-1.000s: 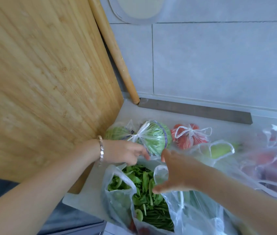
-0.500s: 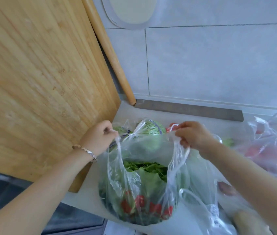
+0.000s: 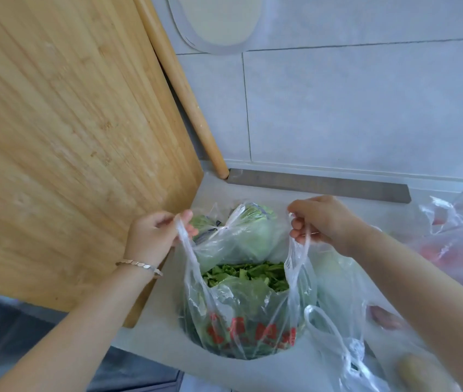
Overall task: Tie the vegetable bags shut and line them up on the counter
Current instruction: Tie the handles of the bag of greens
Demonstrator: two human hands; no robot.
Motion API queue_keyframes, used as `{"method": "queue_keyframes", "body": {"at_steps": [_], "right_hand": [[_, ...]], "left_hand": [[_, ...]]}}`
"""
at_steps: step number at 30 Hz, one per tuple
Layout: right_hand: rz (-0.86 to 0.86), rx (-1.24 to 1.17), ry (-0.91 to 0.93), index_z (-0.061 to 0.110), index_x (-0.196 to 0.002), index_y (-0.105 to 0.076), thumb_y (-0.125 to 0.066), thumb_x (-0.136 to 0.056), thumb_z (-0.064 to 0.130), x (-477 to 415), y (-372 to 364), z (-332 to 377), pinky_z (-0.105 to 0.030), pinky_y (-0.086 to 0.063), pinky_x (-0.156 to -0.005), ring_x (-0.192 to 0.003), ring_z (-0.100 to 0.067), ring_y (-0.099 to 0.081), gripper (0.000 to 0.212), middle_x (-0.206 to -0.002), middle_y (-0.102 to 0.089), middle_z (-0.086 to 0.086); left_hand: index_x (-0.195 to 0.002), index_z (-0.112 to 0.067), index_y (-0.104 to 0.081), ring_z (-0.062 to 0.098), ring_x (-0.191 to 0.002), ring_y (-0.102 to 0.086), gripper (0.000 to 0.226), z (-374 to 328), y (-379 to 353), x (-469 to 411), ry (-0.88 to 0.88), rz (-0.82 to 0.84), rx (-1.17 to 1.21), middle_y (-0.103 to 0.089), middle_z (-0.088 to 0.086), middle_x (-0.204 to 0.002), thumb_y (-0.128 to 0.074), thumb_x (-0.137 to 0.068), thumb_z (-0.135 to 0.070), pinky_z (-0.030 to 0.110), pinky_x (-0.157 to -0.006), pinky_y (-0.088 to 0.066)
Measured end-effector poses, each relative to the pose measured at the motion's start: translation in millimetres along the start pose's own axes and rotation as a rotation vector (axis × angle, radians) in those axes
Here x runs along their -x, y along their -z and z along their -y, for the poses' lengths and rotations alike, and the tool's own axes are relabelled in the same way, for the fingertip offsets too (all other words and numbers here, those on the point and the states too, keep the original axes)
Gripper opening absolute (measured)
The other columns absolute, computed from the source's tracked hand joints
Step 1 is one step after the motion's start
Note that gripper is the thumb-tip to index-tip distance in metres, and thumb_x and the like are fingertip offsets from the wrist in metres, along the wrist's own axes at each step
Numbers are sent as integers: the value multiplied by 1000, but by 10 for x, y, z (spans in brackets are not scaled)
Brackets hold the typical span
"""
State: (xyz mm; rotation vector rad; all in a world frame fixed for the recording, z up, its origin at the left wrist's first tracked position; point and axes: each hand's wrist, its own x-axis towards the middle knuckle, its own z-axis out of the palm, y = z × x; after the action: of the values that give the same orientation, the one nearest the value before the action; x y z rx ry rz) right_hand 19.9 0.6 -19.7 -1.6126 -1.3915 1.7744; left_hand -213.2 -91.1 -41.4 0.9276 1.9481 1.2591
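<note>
On the pale grey counter (image 3: 156, 339) stands a clear plastic bag with red print, full of leafy greens (image 3: 241, 315); the left hand (image 3: 156, 236), a silver bracelet (image 3: 139, 264) on its wrist, pinches one handle loop and the right hand (image 3: 321, 222) grips the other, both pulled up and apart. Just behind it lies a knotted clear bag of round green vegetables (image 3: 253, 230). A large bamboo cutting board (image 3: 69, 137) and a wooden rolling pin (image 3: 179, 83) lean at the left, and loose clear bags with red contents (image 3: 451, 244) lie at the right.
</note>
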Motion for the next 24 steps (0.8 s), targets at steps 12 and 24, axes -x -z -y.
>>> {"method": "queue_keyframes", "body": {"at_steps": [12,24], "right_hand": [[371,164,121,11,-71,-64,-47,-87,2,183,12,-137,-21,-57,-65,-63,-13,-63,25,-66,-66,-1],[530,-12,-37,17,-94,-71,-74,-73,19,65,-133,-456,-29,-43,-93,-88,-12,-55,21,-92,-66,-1]], "left_hand": [[-96,-54,-56,-10,-98,-62,62,115,-588,240,-316,678,-266,-67,-32,-94,-82,-64,-9,11,-88,-49],[-113,-41,-55,-4,-117,-53,58,137,-778,312,-282,753,-96,-57,-18,-128,-71,-59,-27,12,-95,-42]]}}
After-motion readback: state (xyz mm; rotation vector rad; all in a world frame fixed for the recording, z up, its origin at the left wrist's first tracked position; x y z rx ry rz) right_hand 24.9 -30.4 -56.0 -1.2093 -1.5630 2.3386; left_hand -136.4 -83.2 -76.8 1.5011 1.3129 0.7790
